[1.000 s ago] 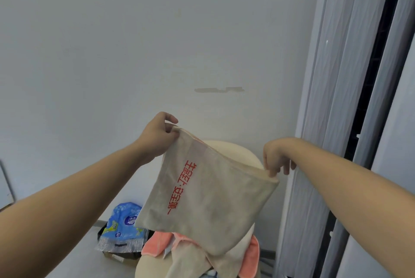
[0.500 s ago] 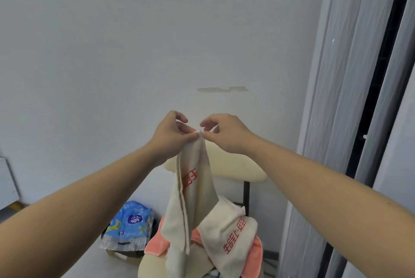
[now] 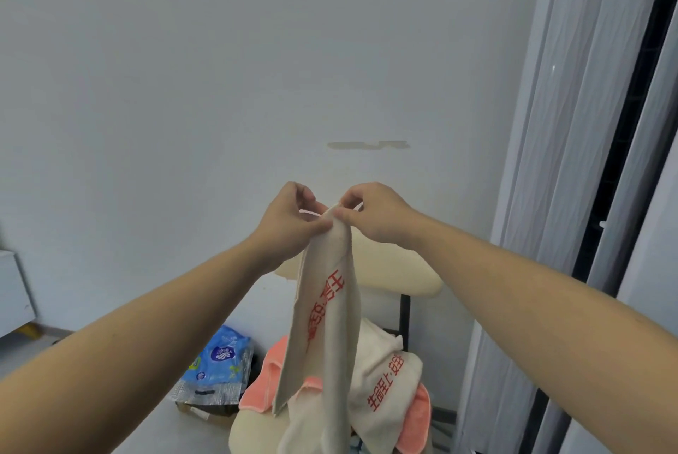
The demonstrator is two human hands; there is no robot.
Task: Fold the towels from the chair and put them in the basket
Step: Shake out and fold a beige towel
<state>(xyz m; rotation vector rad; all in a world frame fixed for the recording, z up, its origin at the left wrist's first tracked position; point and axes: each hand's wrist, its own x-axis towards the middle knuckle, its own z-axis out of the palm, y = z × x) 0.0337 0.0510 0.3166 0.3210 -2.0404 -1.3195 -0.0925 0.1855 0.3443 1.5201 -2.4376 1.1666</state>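
Above the chair [image 3: 403,277], both hands meet at chest height in front of a pale wall. The left hand [image 3: 290,219] and the right hand [image 3: 378,213] each pinch the top edge of a beige towel [image 3: 323,325] between thumb and curled fingers, with the two pinches touching each other. The towel hangs straight down from them as a narrow doubled strip with red lettering running along it. Its lower end reaches the pile on the chair seat.

On that seat lie a second beige towel [image 3: 385,362] with the same red print and a coral towel [image 3: 260,387] beneath it, spilling over both sides. The chair has a cream backrest on a dark post. Left of the chair on the grey floor [image 3: 190,435] sits a blue printed packet [image 3: 220,358] resting on a low cardboard box [image 3: 198,411]. The wall carries a short horizontal scuff [image 3: 367,145], and light pleated curtains [image 3: 543,196] fill the right side.

One second ago the hands were well apart, holding the towel spread wide and flat. Half a second ago they had already come together, and the grip and the hang of the cloth look much the same since then.
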